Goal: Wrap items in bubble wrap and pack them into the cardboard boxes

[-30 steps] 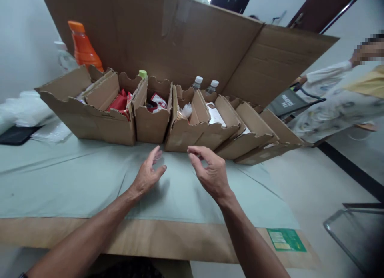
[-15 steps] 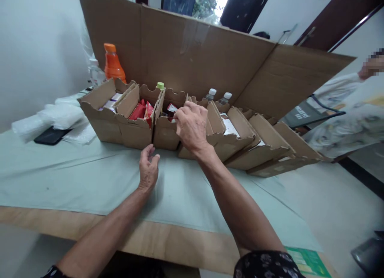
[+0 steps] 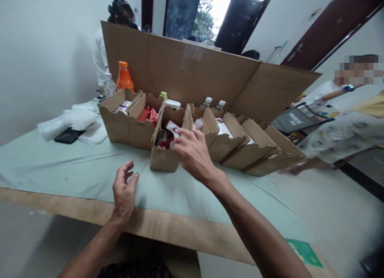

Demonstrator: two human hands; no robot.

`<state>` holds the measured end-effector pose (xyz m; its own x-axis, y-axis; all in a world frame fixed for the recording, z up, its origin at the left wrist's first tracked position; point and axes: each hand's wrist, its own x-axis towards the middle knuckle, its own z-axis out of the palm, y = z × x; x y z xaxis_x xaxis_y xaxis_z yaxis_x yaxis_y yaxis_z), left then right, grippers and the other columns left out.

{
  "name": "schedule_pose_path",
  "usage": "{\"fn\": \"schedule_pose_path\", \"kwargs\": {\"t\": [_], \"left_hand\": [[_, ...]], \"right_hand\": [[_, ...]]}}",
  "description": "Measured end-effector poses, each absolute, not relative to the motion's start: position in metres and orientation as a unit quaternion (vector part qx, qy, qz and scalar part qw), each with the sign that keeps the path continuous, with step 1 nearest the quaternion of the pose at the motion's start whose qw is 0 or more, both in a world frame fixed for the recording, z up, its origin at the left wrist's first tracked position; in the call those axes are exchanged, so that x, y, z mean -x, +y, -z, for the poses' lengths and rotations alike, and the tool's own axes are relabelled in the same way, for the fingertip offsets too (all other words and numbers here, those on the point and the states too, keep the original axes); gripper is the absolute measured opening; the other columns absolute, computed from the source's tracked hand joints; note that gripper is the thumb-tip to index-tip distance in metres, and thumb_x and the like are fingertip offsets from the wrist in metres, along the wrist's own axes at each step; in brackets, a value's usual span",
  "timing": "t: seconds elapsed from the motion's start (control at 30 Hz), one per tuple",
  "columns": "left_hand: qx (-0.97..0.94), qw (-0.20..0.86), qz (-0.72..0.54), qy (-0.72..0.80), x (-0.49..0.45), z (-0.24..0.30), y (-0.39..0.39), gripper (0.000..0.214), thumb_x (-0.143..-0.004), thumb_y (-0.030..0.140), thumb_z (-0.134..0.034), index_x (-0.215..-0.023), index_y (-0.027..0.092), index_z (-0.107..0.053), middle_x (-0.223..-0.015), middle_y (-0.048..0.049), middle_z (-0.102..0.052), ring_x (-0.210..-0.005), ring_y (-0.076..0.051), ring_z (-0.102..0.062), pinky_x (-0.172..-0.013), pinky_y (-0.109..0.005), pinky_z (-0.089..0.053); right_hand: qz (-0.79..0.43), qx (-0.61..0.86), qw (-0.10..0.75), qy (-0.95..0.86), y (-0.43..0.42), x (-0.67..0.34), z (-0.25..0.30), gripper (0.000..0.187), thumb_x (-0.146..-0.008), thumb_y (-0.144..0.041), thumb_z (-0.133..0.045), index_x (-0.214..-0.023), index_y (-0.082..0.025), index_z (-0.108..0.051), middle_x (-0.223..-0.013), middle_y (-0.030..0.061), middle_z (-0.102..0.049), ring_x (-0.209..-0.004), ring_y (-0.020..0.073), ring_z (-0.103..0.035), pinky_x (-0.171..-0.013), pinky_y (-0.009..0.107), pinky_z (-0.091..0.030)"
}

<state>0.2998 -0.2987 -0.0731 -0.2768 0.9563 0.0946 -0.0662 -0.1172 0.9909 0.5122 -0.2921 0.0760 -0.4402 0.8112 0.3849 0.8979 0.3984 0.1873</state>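
A row of small open cardboard boxes stands on the pale green table cover. One small cardboard box, holding red and white packets, sits forward of the row. My right hand grips that box's right rim with curled fingers. Near the table's front edge hovers my left hand, fingers spread, holding nothing. It is a hand's width to the left of the pulled-out box.
A tall folded cardboard sheet stands behind the boxes. An orange bottle, small capped bottles, a black phone and plastic bags lie at the back left. One person stands behind the sheet, another person at the right.
My right hand reached into the row, took hold of the third box and drew it forward. My left hand drew back toward the table's front edge and opened.
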Motion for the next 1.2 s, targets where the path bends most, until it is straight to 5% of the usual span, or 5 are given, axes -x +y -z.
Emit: {"fn": "schedule_pose_path", "kwargs": {"t": [0.27,0.43,0.57,0.83,1.2], "left_hand": [[-0.562,0.468,-0.562,0.386,-0.272,0.073,-0.319,0.074,-0.082,0.036,-0.074,-0.151,0.027,-0.048,-0.154,-0.0114,-0.053,-0.142,-0.033,-0.05,-0.116,-0.049,-0.041],[-0.634,0.542,-0.449,0.32,-0.282,0.093,-0.341,0.08,-0.086,0.037,-0.074,-0.157,0.028,-0.04,-0.164,-0.0104,-0.043,-0.151,-0.034,-0.039,-0.125,-0.049,-0.03],[-0.638,0.553,-0.417,0.338,-0.298,0.086,-0.343,0.072,-0.085,0.041,-0.074,-0.15,0.022,-0.049,-0.155,-0.0139,-0.053,-0.144,-0.034,-0.048,-0.121,-0.048,-0.038],[-0.618,0.501,-0.473,0.378,-0.357,0.061,-0.297,0.062,-0.087,0.033,-0.065,-0.147,0.022,-0.052,-0.144,-0.0126,-0.062,-0.128,-0.027,-0.062,-0.112,-0.044,-0.049],[-0.707,0.162,-0.408,0.555,-0.223,0.075,-0.214,0.035,-0.08,0.029,-0.063,-0.113,0.023,-0.074,-0.121,-0.0114,-0.073,-0.12,-0.03,-0.065,-0.108,-0.046,-0.05]], "right_hand": [[0.149,0.561,0.255,-0.774,-0.463,-0.592,-0.071,0.023,-0.096,-0.014,-0.059,-0.108,-0.029,-0.072,-0.133,0.0058,-0.069,-0.134,0.0272,-0.058,-0.113,0.049,-0.043],[0.06,0.724,0.313,-0.612,-0.522,-0.628,-0.018,0.069,-0.094,-0.042,-0.065,-0.157,-0.025,-0.041,-0.146,0.0141,-0.062,-0.129,0.0318,-0.064,-0.106,0.05,-0.054],[-0.128,0.714,0.273,-0.631,-0.526,-0.601,0.03,0.063,-0.089,-0.055,-0.066,-0.141,-0.02,-0.058,-0.128,0.0147,-0.072,-0.114,0.0328,-0.071,-0.092,0.047,-0.062],[-0.073,0.718,0.387,-0.574,-0.42,-0.619,0.029,0.037,-0.085,-0.048,-0.063,-0.109,-0.021,-0.067,-0.098,0.0107,-0.077,-0.079,0.0266,-0.072,-0.055,0.033,-0.054],[-0.066,0.801,0.342,-0.487,-0.433,-0.639,0.102,0.06,-0.086,-0.06,-0.055,-0.126,-0.017,-0.068,-0.141,0.0158,-0.065,-0.123,0.0354,-0.066,-0.063,0.037,-0.057]]}}
